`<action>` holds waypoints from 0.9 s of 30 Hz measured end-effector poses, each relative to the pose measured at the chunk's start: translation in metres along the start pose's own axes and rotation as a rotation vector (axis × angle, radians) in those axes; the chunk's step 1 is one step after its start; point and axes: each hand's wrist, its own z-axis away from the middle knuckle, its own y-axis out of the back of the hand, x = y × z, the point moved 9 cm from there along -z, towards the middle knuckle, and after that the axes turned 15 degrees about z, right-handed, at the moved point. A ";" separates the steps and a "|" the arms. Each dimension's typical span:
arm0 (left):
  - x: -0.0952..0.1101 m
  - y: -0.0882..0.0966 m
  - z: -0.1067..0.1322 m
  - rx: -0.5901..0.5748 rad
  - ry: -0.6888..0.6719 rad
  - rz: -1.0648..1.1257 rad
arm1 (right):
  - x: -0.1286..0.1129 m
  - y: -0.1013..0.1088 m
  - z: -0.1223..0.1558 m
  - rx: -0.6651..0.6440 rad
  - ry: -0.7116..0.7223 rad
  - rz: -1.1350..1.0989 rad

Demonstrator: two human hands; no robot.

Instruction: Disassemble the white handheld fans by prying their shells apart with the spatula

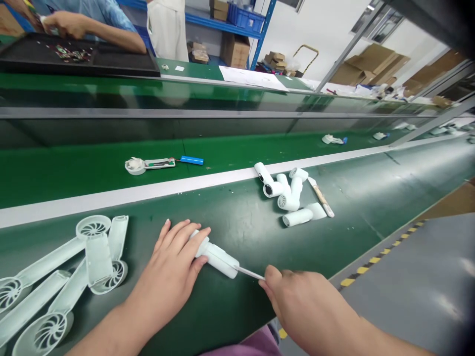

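A white handheld fan (222, 261) lies on the green bench, its head partly under my left hand (178, 262). My left fingers rest over the fan head and the thumb presses its near side. With closed fingers, my right hand (300, 296) grips a thin, light grey blade-like tool (251, 273). The tool's tip meets the end of the fan handle; how far it enters cannot be seen. Pale fan shell halves (92, 257) with slotted round grilles are piled left of my left hand. Several closed white fans (291, 195) lie beyond my hands, beside a utility knife (321, 198).
On the green conveyor belt (74, 173) sits an opened fan half (150, 164) wired to a blue battery (192, 160). More fan parts (334, 140) lie farther right. Across the belt, a co-worker's hand (69, 24) is over a black tray (122, 62) of small parts.
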 end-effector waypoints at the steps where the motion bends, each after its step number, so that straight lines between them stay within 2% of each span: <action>1: 0.000 -0.001 0.001 0.000 -0.005 0.000 | 0.000 -0.003 0.000 -0.014 -0.002 -0.002; 7: -0.002 -0.006 0.008 0.017 0.047 -0.049 | -0.006 -0.010 -0.006 -0.107 -0.001 0.005; 15: 0.000 -0.007 0.010 0.014 0.077 -0.070 | -0.006 0.011 -0.035 -0.258 0.019 -0.106; 19: 0.000 -0.009 0.010 -0.008 0.094 -0.096 | -0.006 0.015 -0.033 -0.172 0.003 -0.162; 22: 0.002 -0.010 0.011 -0.010 0.086 -0.105 | -0.008 0.013 -0.028 -0.106 0.017 -0.111; 27: 0.002 -0.011 0.010 -0.025 0.088 -0.090 | -0.007 0.021 -0.023 -0.068 0.078 -0.100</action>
